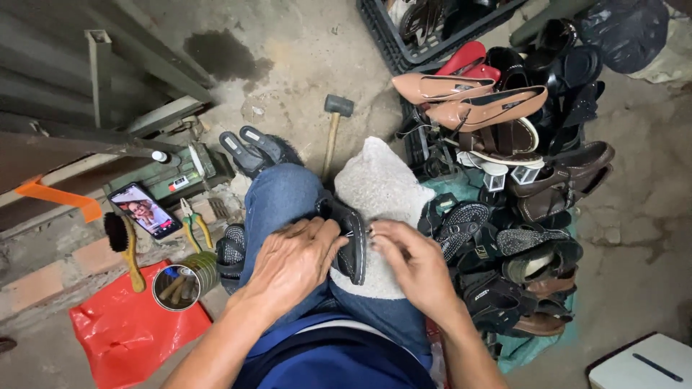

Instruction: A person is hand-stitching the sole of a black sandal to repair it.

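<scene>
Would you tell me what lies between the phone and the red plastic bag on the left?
In the head view, a wooden-handled brush lies between the phone and the red plastic bag, its handle end reaching the bag.

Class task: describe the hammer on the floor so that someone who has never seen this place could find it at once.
Start at the person's blue-jeaned knee and look just beyond it on the concrete floor. The hammer lies there beside a pair of grey sandals; only it has a pale wooden handle and a dark head.

Black sandal (352,245), centre frame: matt, leather-like. White cloth (378,189) beneath it: coarse, nubbly weave. Jeans (277,198): blue denim. Mallet (333,130), upper centre: wooden handle, dull black head. Red bag (122,335), lower left: glossy plastic. Floor (303,50): rough, stained concrete.
</scene>
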